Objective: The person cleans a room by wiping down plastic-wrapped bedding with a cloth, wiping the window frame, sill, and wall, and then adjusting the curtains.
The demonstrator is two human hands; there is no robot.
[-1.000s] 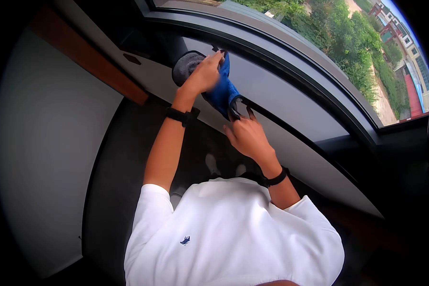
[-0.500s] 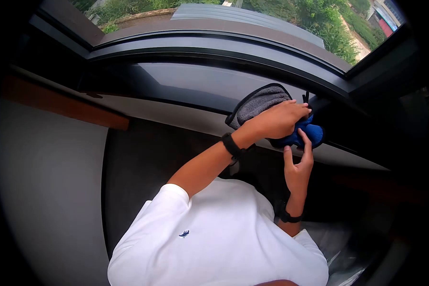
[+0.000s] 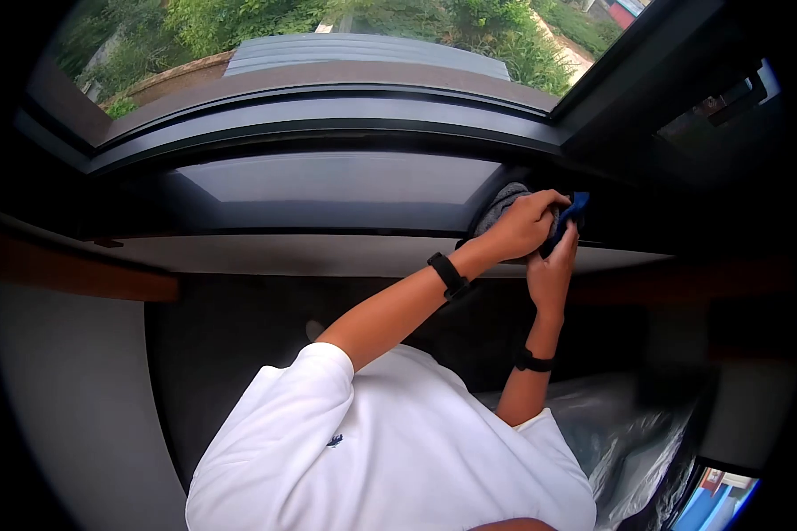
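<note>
A cloth, grey on one side (image 3: 502, 202) and blue on the other (image 3: 578, 209), is bunched up on the dark sill at the right end of its glossy strip. My left hand (image 3: 524, 225) lies over the grey side, its fingers bent onto the cloth. Just below and to the right, my right hand (image 3: 553, 271) pinches the blue fold between thumb and fingers. The two hands nearly touch. Part of the cloth is hidden beneath my left hand.
A glossy dark sill (image 3: 336, 190) runs below the window frame (image 3: 328, 111), with greenery outside. Brown wooden edges (image 3: 80, 267) stand at the left. Clear plastic sheeting (image 3: 624, 425) lies to my lower right.
The view has turned to the right. The cloth has become more bunched, with less of its grey side showing. My right hand has closed in on the blue fold, nearer my left hand.
</note>
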